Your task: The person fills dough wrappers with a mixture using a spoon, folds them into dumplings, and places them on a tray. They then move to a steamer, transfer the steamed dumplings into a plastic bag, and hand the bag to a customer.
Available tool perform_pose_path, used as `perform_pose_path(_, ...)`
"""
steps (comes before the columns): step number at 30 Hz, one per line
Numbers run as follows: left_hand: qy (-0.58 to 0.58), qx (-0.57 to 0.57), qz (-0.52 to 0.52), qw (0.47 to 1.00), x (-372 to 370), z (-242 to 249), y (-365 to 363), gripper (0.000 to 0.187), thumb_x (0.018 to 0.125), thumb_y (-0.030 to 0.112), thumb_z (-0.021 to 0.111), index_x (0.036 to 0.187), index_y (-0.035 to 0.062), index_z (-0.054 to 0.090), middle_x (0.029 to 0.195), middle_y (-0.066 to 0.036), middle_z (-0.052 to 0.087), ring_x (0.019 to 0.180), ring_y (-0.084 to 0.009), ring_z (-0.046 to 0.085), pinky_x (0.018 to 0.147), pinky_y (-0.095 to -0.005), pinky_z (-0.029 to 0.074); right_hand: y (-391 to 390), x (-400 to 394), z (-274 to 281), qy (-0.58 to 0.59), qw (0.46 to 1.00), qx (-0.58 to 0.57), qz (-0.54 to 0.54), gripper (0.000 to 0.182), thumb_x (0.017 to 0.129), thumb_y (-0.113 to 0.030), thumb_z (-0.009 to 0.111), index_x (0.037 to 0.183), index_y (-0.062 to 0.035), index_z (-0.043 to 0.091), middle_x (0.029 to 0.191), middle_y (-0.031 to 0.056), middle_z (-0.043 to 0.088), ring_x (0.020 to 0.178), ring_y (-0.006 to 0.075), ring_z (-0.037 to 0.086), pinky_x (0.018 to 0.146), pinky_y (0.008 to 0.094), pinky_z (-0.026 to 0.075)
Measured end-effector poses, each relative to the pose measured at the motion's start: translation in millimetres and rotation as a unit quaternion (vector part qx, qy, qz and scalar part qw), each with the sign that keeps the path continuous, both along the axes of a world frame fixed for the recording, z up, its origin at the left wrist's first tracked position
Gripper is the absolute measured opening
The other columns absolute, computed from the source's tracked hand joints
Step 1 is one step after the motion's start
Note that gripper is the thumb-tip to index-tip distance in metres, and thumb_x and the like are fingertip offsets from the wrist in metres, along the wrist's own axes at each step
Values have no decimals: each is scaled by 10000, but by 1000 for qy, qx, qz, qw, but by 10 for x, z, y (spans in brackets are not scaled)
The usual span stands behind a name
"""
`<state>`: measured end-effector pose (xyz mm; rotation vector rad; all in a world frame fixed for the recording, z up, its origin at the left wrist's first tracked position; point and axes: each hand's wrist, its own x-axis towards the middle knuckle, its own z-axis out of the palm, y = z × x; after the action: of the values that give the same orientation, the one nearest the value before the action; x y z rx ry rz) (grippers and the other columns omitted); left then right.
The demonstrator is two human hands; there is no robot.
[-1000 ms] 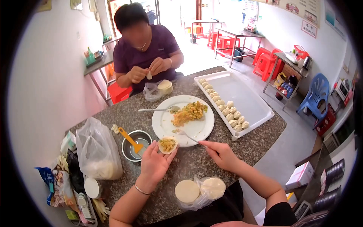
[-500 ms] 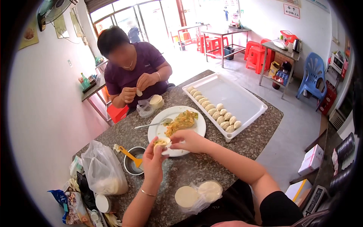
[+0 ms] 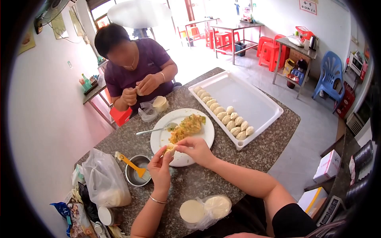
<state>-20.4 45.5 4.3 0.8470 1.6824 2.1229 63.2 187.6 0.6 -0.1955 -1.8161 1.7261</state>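
A small filled dumpling point(image 3: 170, 149) is held over the near edge of a white plate point(image 3: 156, 139). My left hand point(image 3: 160, 168) cups it from the left, and the fingertips of my right hand point(image 3: 197, 150) pinch its right edge. Orange and green filling point(image 3: 187, 127) lies on the plate, with a spoon point(image 3: 152, 130) resting at its left side. Round wrappers point(image 3: 192, 211) in a plastic bag sit close to my body. A white tray point(image 3: 254, 99) at the right holds rows of pleated dumplings point(image 3: 226, 119).
Across the table a person in purple point(image 3: 139, 63) works a wrapper near more wrappers point(image 3: 160, 103). At the left stand a metal bowl point(image 3: 138, 179) with an orange spatula point(image 3: 131, 163), a plastic bag point(image 3: 104, 178) and a jar point(image 3: 106, 216). The speckled table point(image 3: 274, 158) has a corner at the right.
My right hand has moved in to the dumpling, which now looks more folded. The view has shifted slightly. The other person's hands have moved closer together.
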Motion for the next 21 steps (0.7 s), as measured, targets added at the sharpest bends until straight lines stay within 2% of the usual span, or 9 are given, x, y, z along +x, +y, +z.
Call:
perform_pose_path(4,3,-18,-6,1000,-19,-51,-10,268,936,120,612,1151,-40,630,1100,-102,661,949,-145,647,814,-276,545,12,6,-1,-8,1000,-10,17,208,879,-154,677,966,34,679,838,53,684,830,101,621,762,259,495)
perform_pose_path(7,18,-8,-22,1000,-11,-64,-35,232,921,53,615,1126,-51,644,1131,-129,647,985,-148,629,861,-268,519,49,19,29,-54,996,-43,58,211,887,-164,671,983,24,673,862,51,679,851,99,610,777,262,487)
perform_pose_path(9,48,7,-21,999,27,-18,-27,219,916,31,611,1115,-53,649,1157,-143,638,1011,-153,616,887,-265,503,62,9,21,-49,994,-71,74,218,894,-172,668,1000,18,662,913,52,674,883,94,597,797,261,477)
perform_pose_path(10,45,6,-19,999,29,-23,-25,219,916,31,611,1115,-53,649,1157,-143,638,1011,-153,616,887,-265,503,57,-20,-8,-20,992,-92,88,216,889,-178,682,982,16,658,890,27,673,815,64,599,730,222,481)
perform_pose_path(13,50,-4,-12,999,45,-10,-34,203,917,21,603,1097,-58,654,1183,-153,627,1025,-156,607,894,-267,498,47,-31,-54,-14,994,-81,68,210,888,-171,685,977,17,660,887,33,673,820,65,598,739,221,483)
perform_pose_path(15,85,0,-4,996,78,46,-35,191,918,15,597,1081,-67,654,1189,-157,624,1019,-157,607,888,-266,499,12,-37,-20,-13,990,-124,68,186,886,-162,685,961,6,659,888,36,671,811,69,594,728,216,480)
perform_pose_path(19,60,23,-8,998,36,-55,-34,189,916,18,603,1076,-71,653,1186,-162,623,1006,-150,611,867,-260,507,13,-19,-51,-9,991,-106,79,177,884,-152,682,941,14,663,865,40,670,818,69,594,742,225,481)
perform_pose_path(20,57,26,-9,998,34,-57,-32,186,917,21,605,1072,-68,655,1183,-163,624,1003,-150,614,866,-261,508,-4,-24,-48,15,997,-54,44,169,869,-141,687,914,21,672,854,63,679,805,114,620,738,261,487)
perform_pose_path(21,54,31,-10,998,33,-57,-26,184,917,25,607,1069,-66,657,1181,-164,625,1001,-149,616,866,-263,510,-29,-12,-32,12,997,-55,49,169,869,-141,687,914,21,672,854,63,679,805,114,620,738,261,487)
